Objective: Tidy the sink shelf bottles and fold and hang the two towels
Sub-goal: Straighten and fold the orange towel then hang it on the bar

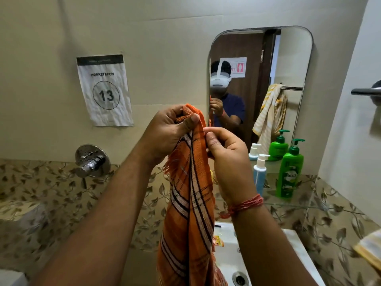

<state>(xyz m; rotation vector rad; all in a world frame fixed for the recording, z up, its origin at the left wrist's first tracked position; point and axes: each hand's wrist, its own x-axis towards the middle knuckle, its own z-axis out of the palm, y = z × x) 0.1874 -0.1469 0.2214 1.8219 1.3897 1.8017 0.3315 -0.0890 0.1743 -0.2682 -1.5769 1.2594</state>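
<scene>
Left hand (169,131): grips the fringed top corner of the orange striped woven towel (189,203).
Right hand (226,157): pinches the towel's edge just beside the left.
Towel: hangs below both hands, over the white sink (231,256).
Shelf: right of the hands, glass shelf (288,203) with green pump bottle (289,174) and blue pump bottle (260,174).
Wall: cream tiles, rounded mirror (292,65) behind.

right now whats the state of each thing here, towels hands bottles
orange towel: unfolded, hanging from both hands
left hand: grips the fringed top edge
right hand: pinches the towel edge
green bottle: upright on glass shelf
blue bottle: upright on shelf
yellow towel: at right edge, state unclear
</scene>
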